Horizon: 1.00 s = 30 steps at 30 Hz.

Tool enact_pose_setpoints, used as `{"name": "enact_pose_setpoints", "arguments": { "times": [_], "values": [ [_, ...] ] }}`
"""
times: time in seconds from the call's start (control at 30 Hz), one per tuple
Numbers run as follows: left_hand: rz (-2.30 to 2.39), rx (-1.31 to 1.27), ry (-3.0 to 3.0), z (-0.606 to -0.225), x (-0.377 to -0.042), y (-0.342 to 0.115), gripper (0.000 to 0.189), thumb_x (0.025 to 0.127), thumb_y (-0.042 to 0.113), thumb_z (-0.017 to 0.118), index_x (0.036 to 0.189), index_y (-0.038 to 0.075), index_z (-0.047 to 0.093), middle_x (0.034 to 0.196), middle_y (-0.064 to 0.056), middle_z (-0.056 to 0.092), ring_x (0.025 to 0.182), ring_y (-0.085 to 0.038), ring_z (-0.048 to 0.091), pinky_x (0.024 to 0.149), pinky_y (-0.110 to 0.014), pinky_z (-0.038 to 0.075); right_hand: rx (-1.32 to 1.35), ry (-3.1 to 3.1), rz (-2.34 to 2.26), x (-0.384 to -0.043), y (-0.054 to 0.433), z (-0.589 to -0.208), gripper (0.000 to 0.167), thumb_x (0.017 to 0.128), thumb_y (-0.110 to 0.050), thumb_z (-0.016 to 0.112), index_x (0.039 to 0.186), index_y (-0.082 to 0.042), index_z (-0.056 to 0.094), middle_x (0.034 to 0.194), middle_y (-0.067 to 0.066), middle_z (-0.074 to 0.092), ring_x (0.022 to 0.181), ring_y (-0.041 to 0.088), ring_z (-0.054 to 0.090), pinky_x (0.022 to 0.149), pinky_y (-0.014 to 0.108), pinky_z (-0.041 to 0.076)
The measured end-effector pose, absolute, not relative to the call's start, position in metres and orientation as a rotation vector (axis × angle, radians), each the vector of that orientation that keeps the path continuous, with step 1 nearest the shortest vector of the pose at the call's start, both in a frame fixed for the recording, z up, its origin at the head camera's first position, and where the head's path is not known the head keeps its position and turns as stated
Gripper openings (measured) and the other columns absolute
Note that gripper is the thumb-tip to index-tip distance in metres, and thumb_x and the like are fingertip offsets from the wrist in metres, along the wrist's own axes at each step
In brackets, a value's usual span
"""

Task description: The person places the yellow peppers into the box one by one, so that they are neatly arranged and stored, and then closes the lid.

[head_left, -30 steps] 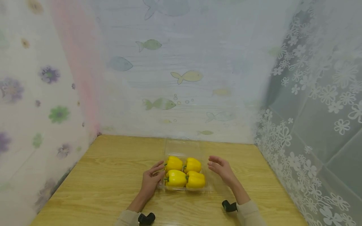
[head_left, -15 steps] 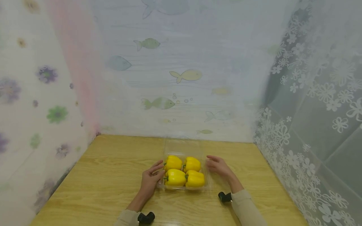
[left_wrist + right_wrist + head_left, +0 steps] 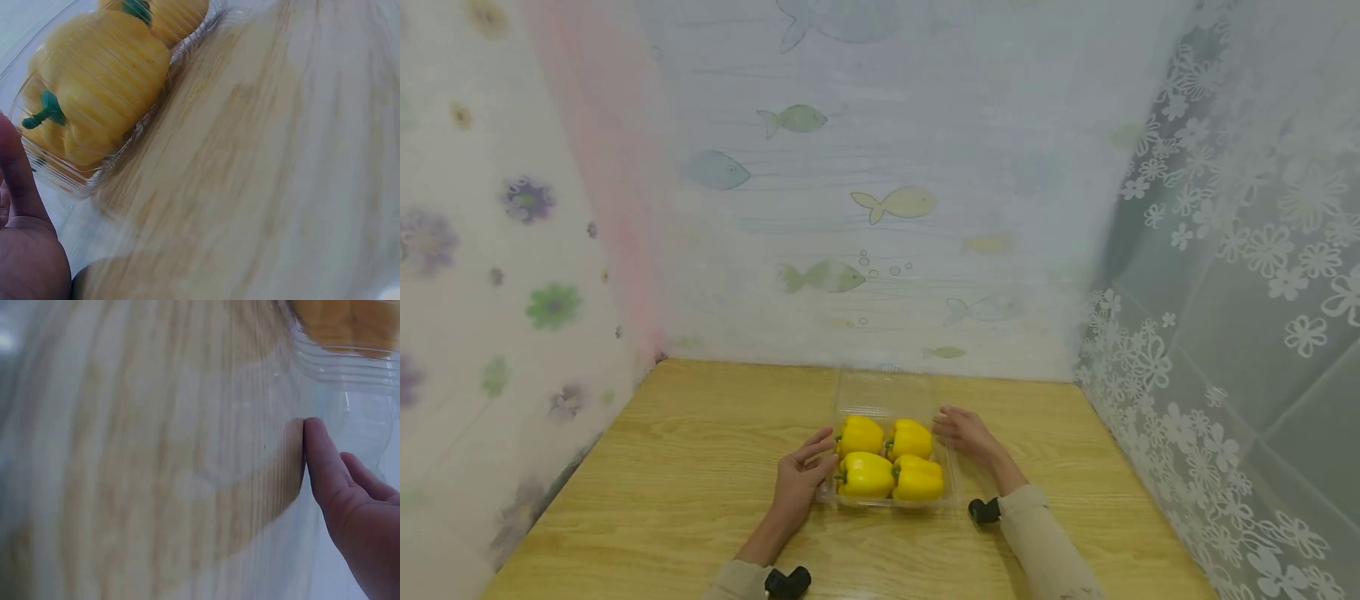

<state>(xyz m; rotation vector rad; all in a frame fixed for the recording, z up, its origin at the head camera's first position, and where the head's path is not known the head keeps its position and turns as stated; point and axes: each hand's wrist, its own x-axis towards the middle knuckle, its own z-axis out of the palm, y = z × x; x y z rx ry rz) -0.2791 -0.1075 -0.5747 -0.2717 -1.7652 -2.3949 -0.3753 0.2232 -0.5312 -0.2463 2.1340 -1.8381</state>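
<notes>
A clear plastic clamshell box [image 3: 887, 502] sits on the table with its lid [image 3: 883, 392] folded back. Several yellow bell peppers [image 3: 866, 475] with green stems fill it in two rows. My left hand [image 3: 797, 481] lies along the box's left side, fingers extended; in the left wrist view its thumb [image 3: 19, 175] is at the clear wall by a pepper [image 3: 103, 75]. At the rear right side, near where lid and box meet, is my right hand [image 3: 967, 433]. In the right wrist view its fingers reach forward beside the ribbed plastic wall [image 3: 356, 365]; contact is unclear.
The wood-grain table [image 3: 700, 467] runs back to a fish-patterned curtain [image 3: 895, 250]. A flower-patterned curtain [image 3: 550, 250] stands at left and a sheer floral one [image 3: 1210, 375] at right. Black wrist cameras [image 3: 788, 582] are strapped to both sleeves.
My right hand has moved left and slightly forward, closer to the box's rear right side. My left hand, the box and the peppers have stayed in place.
</notes>
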Motion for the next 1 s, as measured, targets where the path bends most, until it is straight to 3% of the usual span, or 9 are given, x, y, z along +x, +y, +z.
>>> {"name": "enact_pose_setpoints", "arguments": {
  "times": [0.5, 0.8, 1.0],
  "values": [
    [-2.384, -0.29, -1.783, -0.575, -0.28, -0.109, 0.036, 0.094, 0.002, 0.071, 0.125, -0.015, 0.064, 0.153, -0.023, 0.046, 0.055, -0.004, 0.05, 0.05, -0.017, 0.047, -0.223, 2.089, -1.87, -0.388, 0.214, -0.535, 0.061, 0.114, -0.029, 0.031, 0.156, 0.014, 0.019, 0.153, 0.037, 0.035, 0.14, 0.047, 0.042, 0.114, 0.049, 0.041],
    [-2.403, -0.3, -1.774, -0.576, -0.281, -0.109, 0.038, 0.094, 0.003, 0.071, 0.126, -0.016, 0.063, 0.153, -0.022, 0.046, 0.056, -0.004, 0.05, 0.051, -0.017, 0.046, -0.215, 2.026, -1.916, -0.394, 0.216, -0.532, 0.06, 0.114, -0.026, 0.031, 0.156, 0.014, 0.017, 0.156, 0.037, 0.03, 0.139, 0.047, 0.043, 0.11, 0.044, 0.047],
    [-2.382, -0.344, -1.766, -0.577, -0.284, -0.111, 0.038, 0.095, 0.002, 0.069, 0.127, -0.019, 0.06, 0.153, -0.023, 0.047, 0.055, -0.003, 0.049, 0.05, -0.017, 0.047, -0.224, 2.041, -1.949, -0.4, 0.213, -0.529, 0.055, 0.114, -0.02, 0.032, 0.153, 0.017, 0.024, 0.154, 0.038, 0.033, 0.138, 0.044, 0.046, 0.105, 0.037, 0.051]
  ]
}}
